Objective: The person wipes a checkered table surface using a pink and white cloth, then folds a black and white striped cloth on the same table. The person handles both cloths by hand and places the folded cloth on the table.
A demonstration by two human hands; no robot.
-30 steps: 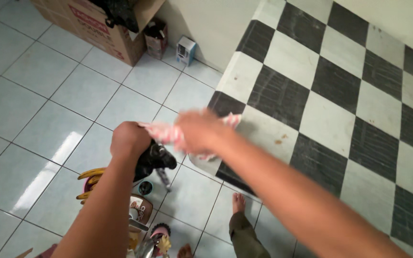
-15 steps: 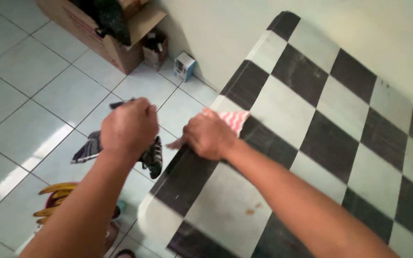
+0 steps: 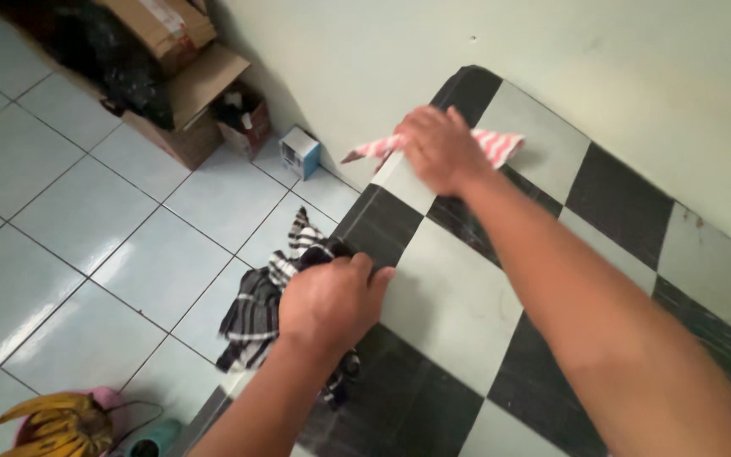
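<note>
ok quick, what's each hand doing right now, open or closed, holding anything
Left hand: closed on a black and white striped cloth at the counter edge.
Right hand: pressing a red and white striped cloth onto the checkered counter, fingers curled over it.

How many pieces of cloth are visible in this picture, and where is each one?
2. A red-and-white striped cloth lies under the right hand at the far corner of the black-and-white checkered counter. A black-and-white striped cloth is gripped in the left hand at the counter's edge.
</note>
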